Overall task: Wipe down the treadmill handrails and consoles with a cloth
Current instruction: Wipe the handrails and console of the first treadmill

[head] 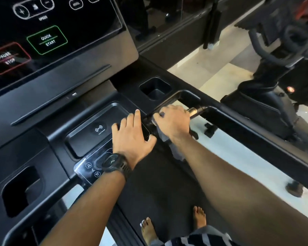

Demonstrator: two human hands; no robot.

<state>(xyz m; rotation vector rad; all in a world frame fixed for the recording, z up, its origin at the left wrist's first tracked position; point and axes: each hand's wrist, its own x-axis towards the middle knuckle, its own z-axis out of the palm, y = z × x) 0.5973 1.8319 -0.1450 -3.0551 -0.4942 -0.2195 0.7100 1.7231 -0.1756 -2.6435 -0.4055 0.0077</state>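
The black treadmill console (64,71) fills the upper left, its touch panel showing QUICK START and PAUSE STOP buttons. My right hand (172,121) is wrapped around the short front handlebar (194,110), gripping a grey cloth (167,137) against it; a tail of the cloth hangs below my wrist. A metal section of the bar shows just right of my fingers. With fingers spread flat, my left hand (132,135), a black watch on its wrist, rests on the wireless-charging tray (96,128) at the console's lower edge.
A square cup holder (155,87) sits behind the handlebar, another recess (21,190) at lower left. The long right handrail (265,135) runs toward the lower right. My bare feet (174,226) stand on the black belt. Another machine (277,71) stands at the right on pale floor.
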